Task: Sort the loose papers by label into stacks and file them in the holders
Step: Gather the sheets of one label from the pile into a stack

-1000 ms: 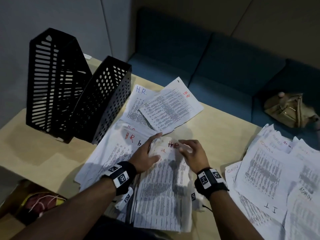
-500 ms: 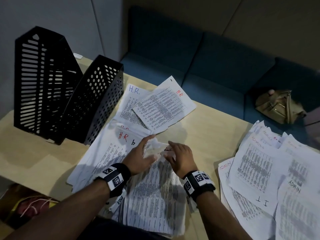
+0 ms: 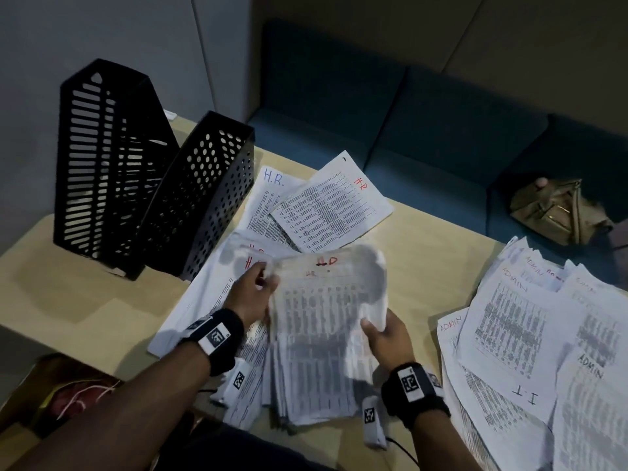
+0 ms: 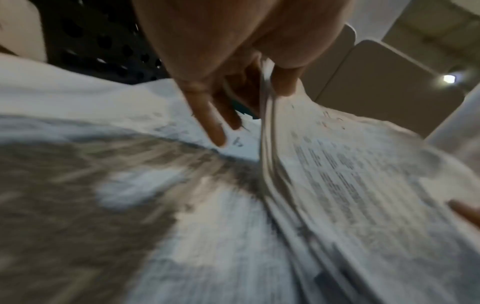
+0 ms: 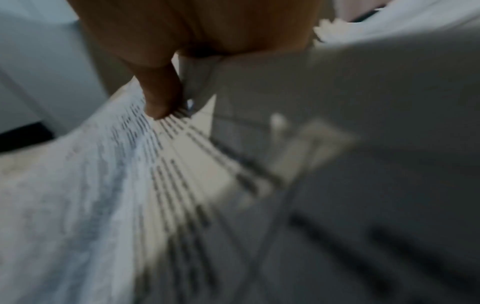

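A: Where's the HR stack [image 3: 326,331] right now?

B: Between both hands, over the other HR sheets [image 3: 207,290] on the surface [image 3: 85,300]. Its long axis runs away from the person, label end far. The left hand [image 3: 253,294] pinches the far left edge — thumb on top, fingers [image 4: 217,127] partly beneath, as the left wrist view shows. The right hand [image 3: 387,338] grips the right edge, thumb [image 5: 158,94] pressed on the print.

A: And the holders [image 3: 163,205]?

B: Far left, well apart from the stack, openings up. The left hand is nearer to them.

A: So the move?

B: I'd judge the bundle must swing left and stand on a long edge. The sheets look fanned at the near end, so squaring them first seems wise.
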Tool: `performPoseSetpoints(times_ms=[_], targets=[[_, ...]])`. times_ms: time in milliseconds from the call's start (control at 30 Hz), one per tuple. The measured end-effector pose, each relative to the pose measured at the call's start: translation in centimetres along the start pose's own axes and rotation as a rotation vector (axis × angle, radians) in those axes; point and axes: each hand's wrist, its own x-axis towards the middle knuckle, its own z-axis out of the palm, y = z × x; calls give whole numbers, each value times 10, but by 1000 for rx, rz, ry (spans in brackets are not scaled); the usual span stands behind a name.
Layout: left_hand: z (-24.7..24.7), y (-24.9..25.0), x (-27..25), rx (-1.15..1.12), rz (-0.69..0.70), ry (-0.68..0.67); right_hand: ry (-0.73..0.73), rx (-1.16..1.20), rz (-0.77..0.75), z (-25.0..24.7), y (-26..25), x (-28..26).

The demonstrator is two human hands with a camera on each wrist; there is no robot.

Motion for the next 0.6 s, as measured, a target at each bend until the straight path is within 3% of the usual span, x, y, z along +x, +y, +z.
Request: performPoseSetpoints(times_ms=[100, 233, 400, 600], targets=[[-26, -31, 5, 324, 10, 129, 144, -10, 96, -14, 10, 3], [-48, -62, -7, 565, -152, 233, 259, -35, 236, -28, 43, 8], [-44, -63, -16, 525, -121, 236, 307, -32, 287, -30, 64, 1], [-42, -54, -9, 530, -205, 124, 283, -90, 258, -28, 61, 0]])
